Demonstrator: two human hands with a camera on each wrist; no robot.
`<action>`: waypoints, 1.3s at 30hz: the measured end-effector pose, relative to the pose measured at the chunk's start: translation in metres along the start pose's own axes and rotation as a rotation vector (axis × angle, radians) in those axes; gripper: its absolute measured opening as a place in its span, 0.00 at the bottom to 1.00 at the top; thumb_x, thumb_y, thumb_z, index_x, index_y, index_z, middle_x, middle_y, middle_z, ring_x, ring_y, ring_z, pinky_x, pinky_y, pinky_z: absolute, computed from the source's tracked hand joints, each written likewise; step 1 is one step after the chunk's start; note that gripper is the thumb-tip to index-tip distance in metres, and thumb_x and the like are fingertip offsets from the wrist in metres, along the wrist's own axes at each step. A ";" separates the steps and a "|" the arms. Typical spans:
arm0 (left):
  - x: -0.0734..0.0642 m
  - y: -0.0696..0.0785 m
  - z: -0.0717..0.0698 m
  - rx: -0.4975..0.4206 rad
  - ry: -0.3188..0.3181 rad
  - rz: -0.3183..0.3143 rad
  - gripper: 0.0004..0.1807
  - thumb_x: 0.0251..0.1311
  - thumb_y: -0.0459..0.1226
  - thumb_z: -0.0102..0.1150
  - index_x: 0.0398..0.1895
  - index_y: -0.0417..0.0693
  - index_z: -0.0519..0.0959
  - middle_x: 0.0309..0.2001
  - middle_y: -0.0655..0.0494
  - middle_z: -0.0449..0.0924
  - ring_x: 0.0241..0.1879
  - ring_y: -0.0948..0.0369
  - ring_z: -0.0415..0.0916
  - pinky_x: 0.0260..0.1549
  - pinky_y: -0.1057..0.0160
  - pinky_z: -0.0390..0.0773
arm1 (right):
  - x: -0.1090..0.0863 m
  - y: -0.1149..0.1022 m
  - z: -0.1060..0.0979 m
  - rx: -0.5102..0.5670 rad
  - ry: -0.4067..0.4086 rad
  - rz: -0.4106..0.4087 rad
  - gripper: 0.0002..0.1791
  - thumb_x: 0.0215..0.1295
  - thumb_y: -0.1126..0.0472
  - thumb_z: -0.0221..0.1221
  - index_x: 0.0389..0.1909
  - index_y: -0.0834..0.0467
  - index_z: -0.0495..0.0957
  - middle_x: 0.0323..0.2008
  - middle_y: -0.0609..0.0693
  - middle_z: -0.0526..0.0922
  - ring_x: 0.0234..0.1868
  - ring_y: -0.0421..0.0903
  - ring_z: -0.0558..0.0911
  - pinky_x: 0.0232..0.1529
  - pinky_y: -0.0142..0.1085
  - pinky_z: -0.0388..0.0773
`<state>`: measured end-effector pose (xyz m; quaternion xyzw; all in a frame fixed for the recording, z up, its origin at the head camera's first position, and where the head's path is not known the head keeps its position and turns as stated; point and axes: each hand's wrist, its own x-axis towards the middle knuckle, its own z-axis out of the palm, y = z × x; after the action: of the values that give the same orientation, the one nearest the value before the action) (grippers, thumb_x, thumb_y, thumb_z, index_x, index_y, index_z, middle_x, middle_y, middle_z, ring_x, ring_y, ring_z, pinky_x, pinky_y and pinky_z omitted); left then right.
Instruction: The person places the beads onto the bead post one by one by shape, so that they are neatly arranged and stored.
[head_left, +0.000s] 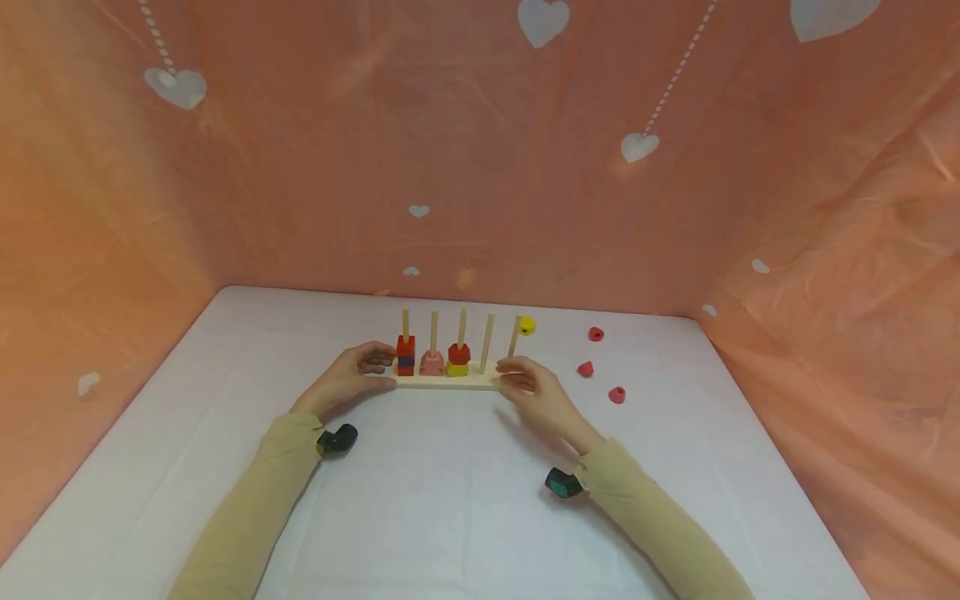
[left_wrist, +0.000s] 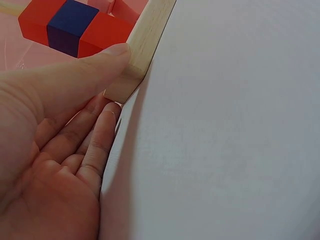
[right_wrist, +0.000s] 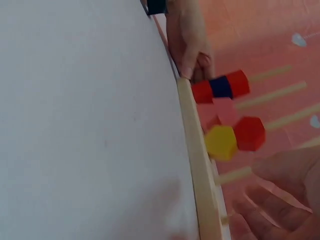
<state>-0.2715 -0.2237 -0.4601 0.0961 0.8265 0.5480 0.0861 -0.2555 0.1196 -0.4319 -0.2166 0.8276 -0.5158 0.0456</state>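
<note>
A wooden peg rack [head_left: 442, 384] with several upright pegs stands on the table. At its left end my left hand [head_left: 341, 383] pinches the base, the thumb [left_wrist: 112, 54] on the near side and fingers beyond the corner. The leftmost peg carries a stack of red and blue blocks [left_wrist: 75, 25]. Pink pieces [head_left: 432, 364] sit on the peg beside it, then a red bead [right_wrist: 250, 133] above a yellow bead [right_wrist: 220, 142]. Two pegs on the right are bare. My right hand [head_left: 542, 404] is at the rack's right end, thumb and fingers apart, loosely bent near the last peg.
A yellow bead [head_left: 527, 326] lies behind the rack's right end. Three reddish beads, one farther back [head_left: 596, 334], one in the middle [head_left: 586, 369] and one nearer [head_left: 617, 395], lie to the right. A pink cloth [head_left: 480, 167] rises behind the white tabletop [head_left: 435, 492].
</note>
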 end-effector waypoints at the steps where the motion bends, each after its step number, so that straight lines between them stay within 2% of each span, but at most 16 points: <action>1: 0.000 0.000 0.000 0.002 -0.003 0.013 0.33 0.52 0.39 0.71 0.61 0.41 0.69 0.58 0.43 0.71 0.56 0.48 0.69 0.59 0.48 0.67 | -0.002 0.002 -0.004 -0.003 0.002 0.003 0.21 0.63 0.69 0.60 0.57 0.63 0.73 0.54 0.56 0.77 0.55 0.51 0.77 0.58 0.45 0.72; 7: 0.002 -0.002 0.001 0.003 -0.004 0.067 0.33 0.53 0.35 0.70 0.61 0.37 0.68 0.58 0.39 0.71 0.56 0.46 0.70 0.58 0.48 0.67 | -0.003 0.009 -0.034 0.002 0.052 -0.017 0.21 0.62 0.72 0.60 0.56 0.68 0.71 0.51 0.63 0.78 0.53 0.56 0.77 0.56 0.46 0.74; 9: 0.002 -0.003 0.001 0.006 -0.001 0.066 0.32 0.53 0.35 0.70 0.61 0.37 0.68 0.58 0.39 0.71 0.56 0.46 0.70 0.58 0.49 0.67 | -0.002 0.008 -0.044 0.001 0.080 -0.024 0.21 0.62 0.73 0.60 0.56 0.70 0.70 0.51 0.65 0.77 0.53 0.58 0.76 0.56 0.47 0.73; 16: 0.002 -0.004 -0.001 -0.009 -0.007 0.077 0.32 0.53 0.34 0.69 0.61 0.36 0.68 0.58 0.37 0.71 0.56 0.45 0.69 0.59 0.48 0.66 | 0.009 -0.009 -0.069 -0.024 0.148 -0.015 0.20 0.61 0.76 0.58 0.55 0.75 0.69 0.51 0.74 0.74 0.54 0.67 0.74 0.57 0.53 0.70; 20: 0.003 -0.004 0.000 0.004 -0.004 0.078 0.33 0.53 0.35 0.69 0.61 0.36 0.68 0.58 0.38 0.71 0.56 0.46 0.70 0.58 0.49 0.67 | 0.026 0.009 -0.079 -0.047 0.148 0.007 0.22 0.60 0.76 0.59 0.56 0.75 0.68 0.51 0.74 0.74 0.54 0.67 0.74 0.57 0.52 0.71; 24: 0.004 -0.004 0.001 0.017 0.006 0.063 0.33 0.53 0.35 0.70 0.61 0.37 0.68 0.57 0.40 0.72 0.55 0.47 0.70 0.58 0.50 0.69 | 0.044 0.033 -0.083 -0.067 0.123 0.032 0.26 0.60 0.73 0.61 0.59 0.73 0.67 0.53 0.72 0.73 0.56 0.64 0.73 0.59 0.50 0.70; 31: 0.005 -0.004 0.001 0.007 0.002 0.072 0.32 0.53 0.34 0.69 0.61 0.35 0.68 0.57 0.39 0.71 0.55 0.46 0.70 0.58 0.49 0.68 | 0.067 0.044 -0.079 -0.084 0.079 0.050 0.29 0.60 0.70 0.63 0.62 0.69 0.67 0.56 0.67 0.74 0.58 0.61 0.73 0.60 0.50 0.68; 39: 0.000 0.004 0.003 0.013 0.008 0.043 0.33 0.53 0.35 0.70 0.61 0.37 0.68 0.58 0.40 0.71 0.55 0.47 0.70 0.58 0.50 0.69 | 0.088 0.053 -0.070 -0.014 0.088 0.184 0.30 0.61 0.67 0.63 0.63 0.63 0.67 0.56 0.60 0.73 0.57 0.56 0.73 0.57 0.46 0.72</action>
<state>-0.2709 -0.2200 -0.4577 0.1124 0.8281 0.5446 0.0703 -0.3725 0.1617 -0.4330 -0.1173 0.8487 -0.5127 0.0549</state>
